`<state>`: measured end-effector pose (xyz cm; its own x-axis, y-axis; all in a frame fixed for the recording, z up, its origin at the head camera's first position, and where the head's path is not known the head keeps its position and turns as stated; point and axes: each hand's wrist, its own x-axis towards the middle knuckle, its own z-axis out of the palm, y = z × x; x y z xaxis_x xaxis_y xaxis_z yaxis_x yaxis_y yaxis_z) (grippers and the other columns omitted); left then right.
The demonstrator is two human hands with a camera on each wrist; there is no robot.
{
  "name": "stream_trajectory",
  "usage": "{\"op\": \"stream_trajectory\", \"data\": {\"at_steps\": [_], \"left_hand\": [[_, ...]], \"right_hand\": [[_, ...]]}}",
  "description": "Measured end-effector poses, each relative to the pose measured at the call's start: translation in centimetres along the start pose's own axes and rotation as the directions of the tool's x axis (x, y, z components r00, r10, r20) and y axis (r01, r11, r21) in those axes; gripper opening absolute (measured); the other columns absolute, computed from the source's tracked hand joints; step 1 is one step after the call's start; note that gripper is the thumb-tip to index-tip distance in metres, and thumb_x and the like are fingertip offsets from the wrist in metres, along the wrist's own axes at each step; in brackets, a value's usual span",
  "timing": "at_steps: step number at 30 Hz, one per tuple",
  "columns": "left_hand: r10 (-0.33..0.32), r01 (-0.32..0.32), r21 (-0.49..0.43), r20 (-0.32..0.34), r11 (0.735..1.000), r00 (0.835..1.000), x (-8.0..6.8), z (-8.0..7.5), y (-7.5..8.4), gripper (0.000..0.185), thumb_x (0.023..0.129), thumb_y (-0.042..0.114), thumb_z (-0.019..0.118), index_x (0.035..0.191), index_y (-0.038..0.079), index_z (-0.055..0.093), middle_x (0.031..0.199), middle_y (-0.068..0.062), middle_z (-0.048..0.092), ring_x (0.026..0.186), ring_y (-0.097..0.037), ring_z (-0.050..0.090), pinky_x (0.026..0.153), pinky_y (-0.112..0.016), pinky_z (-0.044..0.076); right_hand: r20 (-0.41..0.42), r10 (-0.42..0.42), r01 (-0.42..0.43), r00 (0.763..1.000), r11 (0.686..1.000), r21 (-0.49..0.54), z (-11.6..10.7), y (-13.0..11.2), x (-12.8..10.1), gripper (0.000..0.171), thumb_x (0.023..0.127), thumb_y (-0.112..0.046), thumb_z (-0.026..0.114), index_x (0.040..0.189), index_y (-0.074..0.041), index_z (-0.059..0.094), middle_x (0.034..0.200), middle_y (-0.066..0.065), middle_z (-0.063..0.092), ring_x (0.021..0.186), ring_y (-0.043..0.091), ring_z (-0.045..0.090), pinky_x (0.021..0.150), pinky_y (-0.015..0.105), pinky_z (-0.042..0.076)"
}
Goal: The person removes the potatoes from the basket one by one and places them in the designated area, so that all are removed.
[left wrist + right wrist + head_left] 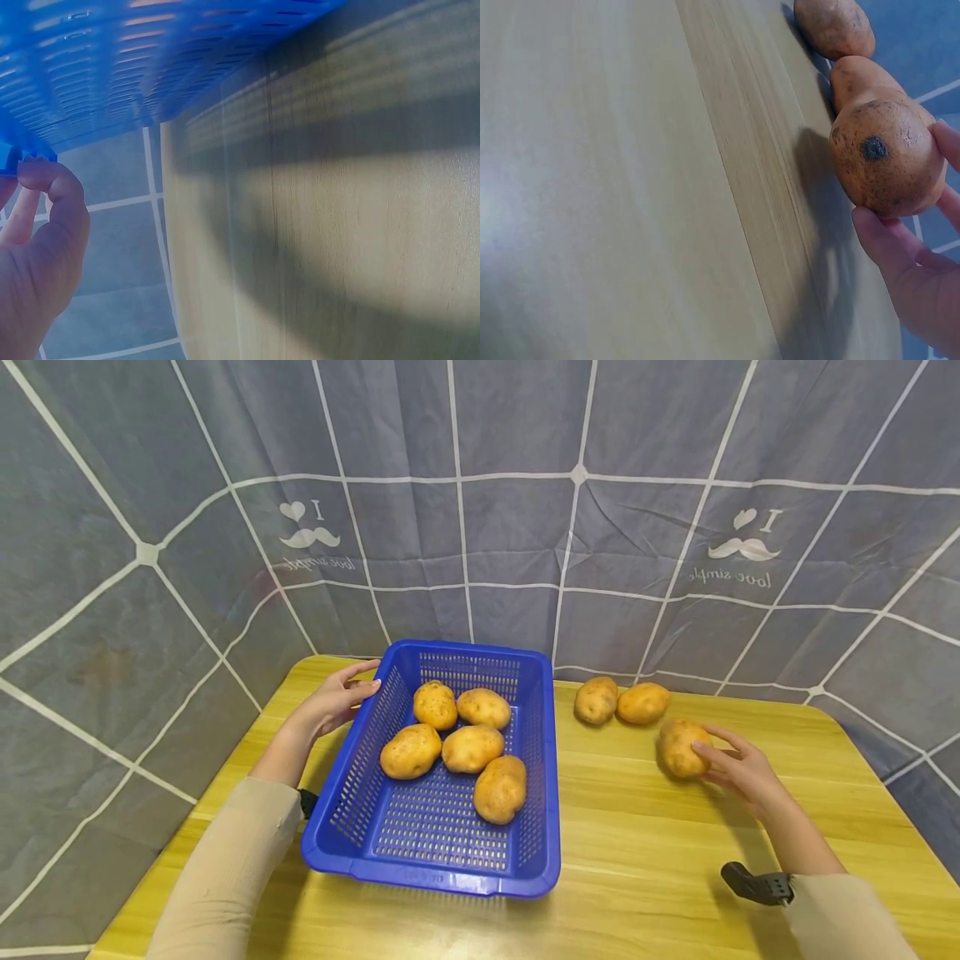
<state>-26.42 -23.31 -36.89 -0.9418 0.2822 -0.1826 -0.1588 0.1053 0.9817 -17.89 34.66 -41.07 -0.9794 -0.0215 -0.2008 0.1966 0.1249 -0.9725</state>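
Observation:
A blue perforated plastic basket [431, 878] with several potatoes on its floor stands on the table. My left hand [339, 700] grips the basket's left rim near the far corner; in the left wrist view the thumb [56, 191] presses at the rim's edge. To the right of the basket, my right hand [738, 768] holds a potato [681, 750] between thumb and fingers. The right wrist view shows a dark blemish on this potato [900, 176] and its shadow on the wood beside it. Two more potatoes, one [596, 701] touching the other [643, 703], lie just beyond it.
The yellow wood-grain table [637, 860] ends at the back against a grey curtain [517, 543] with white grid lines, which also hangs along both sides. A black wrist strap [757, 887] with a protruding part sits on my right wrist.

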Motion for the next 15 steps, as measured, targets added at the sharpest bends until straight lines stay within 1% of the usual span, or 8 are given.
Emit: {"op": "stream_trajectory", "data": {"at_steps": [2,5,8,9,10,12,15], "left_hand": [[-0.001,0.001,0.0,0.002,1.0,1.0,0.0,0.0,-0.1,0.062,0.096,0.013,0.051,0.149,0.007,0.019,0.095,0.0,0.06,0.081,-0.011,0.062,0.076,-0.028,0.053],[0.001,-0.001,-0.005,0.005,1.0,1.0,0.0,0.0,-0.1,0.062,0.096,0.013,0.051,0.149,0.007,0.019,0.094,0.0,0.06,0.081,-0.011,0.062,0.076,-0.028,0.053],[-0.001,0.001,-0.013,0.005,1.0,1.0,0.1,0.0,-0.2,0.061,0.096,0.013,0.051,0.149,0.007,0.019,0.094,0.0,0.061,0.081,-0.011,0.062,0.076,-0.029,0.053],[-0.002,0.002,-0.013,0.005,1.0,1.0,0.1,0.0,-0.2,0.062,0.096,0.013,0.051,0.149,0.007,0.019,0.094,0.001,0.061,0.081,-0.011,0.062,0.076,-0.029,0.053],[-0.003,0.003,-0.011,0.005,1.0,1.0,0.1,0.0,-0.1,0.061,0.096,0.013,0.051,0.149,0.007,0.019,0.094,0.0,0.061,0.081,-0.011,0.063,0.076,-0.029,0.053],[-0.002,0.002,-0.009,0.004,1.0,1.0,0.1,0.0,-0.1,0.061,0.096,0.012,0.051,0.149,0.007,0.019,0.095,0.0,0.061,0.081,-0.011,0.063,0.076,-0.029,0.053],[-0.001,0.001,-0.016,0.004,1.0,1.0,0.1,0.0,-0.1,0.061,0.096,0.012,0.05,0.149,0.007,0.019,0.095,0.0,0.061,0.081,-0.012,0.063,0.076,-0.029,0.053]], "right_hand": [[-0.014,0.006,-0.006,1.0,1.0,0.009,-0.1,0.1,0.1,0.042,0.093,-0.019,0.058,0.132,-0.023,0.042,0.098,-0.003,0.051,0.08,0.004,0.062,0.075,0.024,0.053],[-0.04,0.009,-0.008,0.999,0.999,0.041,-0.1,0.3,0.4,0.037,0.092,-0.018,0.059,0.125,-0.026,0.044,0.098,-0.001,0.049,0.078,0.005,0.063,0.074,0.023,0.053],[-0.056,0.002,0.002,0.998,0.997,0.082,-0.2,0.5,0.8,0.034,0.092,-0.017,0.06,0.121,-0.026,0.045,0.096,-0.001,0.05,0.076,0.005,0.063,0.071,0.022,0.053],[-0.061,-0.003,0.009,0.998,0.995,0.098,-0.3,0.5,0.9,0.033,0.091,-0.016,0.06,0.12,-0.026,0.045,0.095,-0.001,0.05,0.076,0.006,0.063,0.07,0.022,0.053],[-0.064,-0.01,0.017,0.998,0.993,0.117,-0.3,0.5,1.1,0.036,0.091,-0.015,0.06,0.122,-0.024,0.044,0.093,-0.002,0.051,0.075,0.006,0.063,0.07,0.022,0.053],[-0.075,-0.014,0.024,0.997,0.99,0.141,-0.4,0.5,1.4,0.034,0.091,-0.013,0.06,0.12,-0.023,0.045,0.093,-0.001,0.051,0.074,0.006,0.063,0.069,0.022,0.053],[-0.093,-0.012,0.027,0.996,0.987,0.158,-0.6,0.4,2.0,0.032,0.091,-0.012,0.06,0.117,-0.023,0.045,0.098,0.004,0.046,0.073,0.006,0.062,0.069,0.021,0.053]]}}
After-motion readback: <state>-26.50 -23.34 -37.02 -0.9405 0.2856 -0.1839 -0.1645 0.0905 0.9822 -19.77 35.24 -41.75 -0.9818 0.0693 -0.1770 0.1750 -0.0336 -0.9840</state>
